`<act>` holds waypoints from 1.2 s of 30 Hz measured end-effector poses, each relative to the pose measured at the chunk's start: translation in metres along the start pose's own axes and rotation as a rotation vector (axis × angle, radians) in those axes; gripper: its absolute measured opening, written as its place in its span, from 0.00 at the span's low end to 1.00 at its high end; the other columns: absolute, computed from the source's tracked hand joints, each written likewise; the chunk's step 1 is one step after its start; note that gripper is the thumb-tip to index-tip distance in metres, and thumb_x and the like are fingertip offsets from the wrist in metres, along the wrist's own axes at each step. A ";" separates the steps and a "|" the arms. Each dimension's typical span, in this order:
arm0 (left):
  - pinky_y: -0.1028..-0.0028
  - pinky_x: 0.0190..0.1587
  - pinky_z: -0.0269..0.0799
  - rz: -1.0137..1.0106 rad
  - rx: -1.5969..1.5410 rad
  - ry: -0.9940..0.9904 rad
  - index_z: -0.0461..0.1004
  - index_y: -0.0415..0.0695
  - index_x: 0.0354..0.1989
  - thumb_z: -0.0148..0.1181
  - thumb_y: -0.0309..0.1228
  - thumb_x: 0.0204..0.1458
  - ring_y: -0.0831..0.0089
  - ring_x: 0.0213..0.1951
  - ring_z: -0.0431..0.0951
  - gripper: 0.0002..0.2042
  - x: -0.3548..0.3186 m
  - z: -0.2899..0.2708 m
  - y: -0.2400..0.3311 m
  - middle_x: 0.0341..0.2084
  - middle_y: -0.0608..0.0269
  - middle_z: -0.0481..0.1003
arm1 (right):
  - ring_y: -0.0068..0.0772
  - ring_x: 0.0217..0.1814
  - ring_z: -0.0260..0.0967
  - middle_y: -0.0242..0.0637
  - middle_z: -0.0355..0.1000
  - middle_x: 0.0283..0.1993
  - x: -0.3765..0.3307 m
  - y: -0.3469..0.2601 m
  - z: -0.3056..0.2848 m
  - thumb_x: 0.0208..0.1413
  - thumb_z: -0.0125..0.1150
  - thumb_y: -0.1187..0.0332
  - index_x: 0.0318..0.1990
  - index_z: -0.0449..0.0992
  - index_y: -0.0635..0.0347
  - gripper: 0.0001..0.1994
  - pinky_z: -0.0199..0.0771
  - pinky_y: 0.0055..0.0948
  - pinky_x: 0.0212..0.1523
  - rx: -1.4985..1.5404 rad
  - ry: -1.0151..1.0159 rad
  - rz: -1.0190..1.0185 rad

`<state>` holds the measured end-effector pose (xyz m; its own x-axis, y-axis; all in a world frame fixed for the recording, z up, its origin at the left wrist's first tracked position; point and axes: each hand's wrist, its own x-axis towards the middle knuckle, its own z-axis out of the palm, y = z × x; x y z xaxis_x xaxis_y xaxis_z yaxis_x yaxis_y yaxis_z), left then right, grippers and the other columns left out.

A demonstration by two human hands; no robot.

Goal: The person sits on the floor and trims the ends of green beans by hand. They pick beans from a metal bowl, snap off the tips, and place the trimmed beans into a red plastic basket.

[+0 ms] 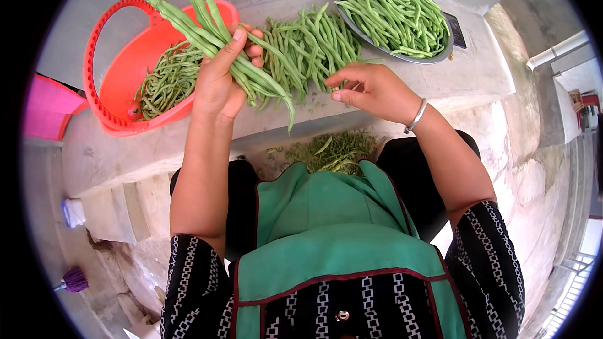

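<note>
My left hand (pixel 221 81) is closed around a bunch of long green beans (pixel 188 28), held up in front of the red basket. The beans stick out past both sides of the fist, some drooping toward my lap. To the right, my right hand (pixel 377 93), with a silver bangle at the wrist, has its thumb and index finger curled close together. Whatever may be between those fingertips is too small to make out. It hovers at the right edge of a loose pile of green beans (pixel 308 44) lying on the concrete ledge.
A red plastic basket (pixel 119 97) with a tall handle holds thinner, duller beans (pixel 166 78). At the back right, a grey metal bowl (pixel 429 59) is heaped with green beans. Green trimmings (pixel 333 154) lie below the ledge (pixel 468 81), between my knees. A purple mop head (pixel 76 280) is at lower left.
</note>
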<state>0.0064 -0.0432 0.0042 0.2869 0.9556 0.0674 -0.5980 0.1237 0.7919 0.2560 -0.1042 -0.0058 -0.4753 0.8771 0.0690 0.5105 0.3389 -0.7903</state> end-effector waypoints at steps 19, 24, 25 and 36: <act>0.75 0.38 0.70 -0.059 -0.291 -0.167 0.64 0.36 0.47 0.48 0.27 0.58 0.75 0.36 0.70 0.11 -0.028 -0.022 0.000 0.40 0.59 0.68 | 0.21 0.36 0.73 0.34 0.75 0.36 -0.025 -0.019 0.012 0.56 0.52 0.73 0.51 0.70 0.64 0.15 0.73 0.23 0.40 0.284 0.041 -0.013; 0.75 0.37 0.70 0.107 -0.065 -0.078 0.66 0.36 0.43 0.48 0.28 0.58 0.75 0.34 0.70 0.09 -0.033 -0.011 0.007 0.38 0.59 0.70 | 0.23 0.33 0.73 0.34 0.76 0.33 -0.022 -0.012 0.014 0.57 0.52 0.70 0.51 0.70 0.64 0.15 0.73 0.23 0.36 0.086 0.090 -0.051; 0.74 0.36 0.70 0.146 0.003 -0.068 0.68 0.36 0.42 0.50 0.28 0.57 0.75 0.35 0.71 0.09 -0.037 -0.007 0.008 0.39 0.58 0.71 | 0.23 0.32 0.74 0.34 0.76 0.33 -0.019 -0.009 0.017 0.57 0.51 0.69 0.51 0.70 0.64 0.15 0.74 0.23 0.36 0.096 0.107 -0.030; 0.77 0.32 0.71 0.296 -0.049 0.077 0.70 0.41 0.40 0.54 0.30 0.55 0.76 0.32 0.73 0.08 -0.040 0.005 0.030 0.34 0.60 0.73 | 0.36 0.39 0.72 0.39 0.75 0.37 -0.010 0.011 0.027 0.56 0.52 0.62 0.44 0.75 0.57 0.13 0.72 0.30 0.41 -0.194 -0.015 -0.134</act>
<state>-0.0190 -0.0789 0.0281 0.0386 0.9692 0.2433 -0.6833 -0.1521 0.7142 0.2467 -0.1183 -0.0315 -0.5580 0.8152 0.1553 0.5696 0.5124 -0.6427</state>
